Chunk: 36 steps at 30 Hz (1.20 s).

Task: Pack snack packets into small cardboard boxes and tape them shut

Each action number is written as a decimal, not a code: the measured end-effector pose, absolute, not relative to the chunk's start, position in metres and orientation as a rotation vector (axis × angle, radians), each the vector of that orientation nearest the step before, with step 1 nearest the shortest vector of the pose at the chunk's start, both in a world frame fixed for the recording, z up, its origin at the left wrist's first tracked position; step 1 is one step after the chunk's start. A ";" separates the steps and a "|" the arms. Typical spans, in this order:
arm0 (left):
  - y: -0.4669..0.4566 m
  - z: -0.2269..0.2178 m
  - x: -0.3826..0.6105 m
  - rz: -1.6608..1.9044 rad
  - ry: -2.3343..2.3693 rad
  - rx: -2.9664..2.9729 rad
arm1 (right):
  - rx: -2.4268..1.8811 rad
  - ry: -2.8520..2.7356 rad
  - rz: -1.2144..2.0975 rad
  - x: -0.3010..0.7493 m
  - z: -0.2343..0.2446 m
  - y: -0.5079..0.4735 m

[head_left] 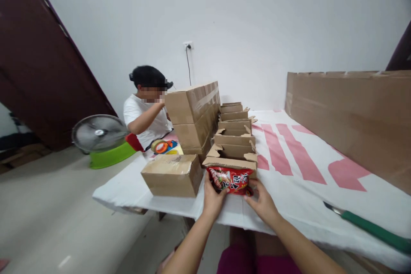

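Observation:
Between my two hands is a red printed food packet (231,179), held upright at the near end of a row of open cardboard boxes (230,163). My left hand (212,199) grips the packet's left end, thumb on its front. On the right end, my right hand (260,200) closes with thumb and fingers. The packet hides part of the nearest box's front. Beside my left hand sits a taped, closed cardboard box (171,175).
Stacked closed boxes (199,115) stand behind, with a person in a white shirt (144,115) beyond. Tape rolls (161,147) lie near them. A green-handled knife (372,224) lies at right, below a long cardboard box (346,120). A fan (99,132) stands left.

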<state>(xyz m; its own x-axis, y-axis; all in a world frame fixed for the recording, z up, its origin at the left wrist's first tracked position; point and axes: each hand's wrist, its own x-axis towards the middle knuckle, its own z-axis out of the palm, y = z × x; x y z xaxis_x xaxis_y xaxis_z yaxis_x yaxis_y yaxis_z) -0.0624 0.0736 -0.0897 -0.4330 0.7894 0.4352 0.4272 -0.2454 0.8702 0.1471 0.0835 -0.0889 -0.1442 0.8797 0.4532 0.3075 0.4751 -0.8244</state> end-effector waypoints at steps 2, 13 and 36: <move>0.084 -0.087 -0.058 1.731 1.711 1.451 | -1.023 -1.693 0.675 0.144 -0.086 0.096; 0.141 -0.082 -0.057 1.762 1.795 1.440 | -1.145 -1.669 0.523 0.125 -0.110 0.114; 0.122 -0.073 -0.039 1.600 2.015 1.429 | -1.058 -1.842 0.498 0.121 -0.111 0.065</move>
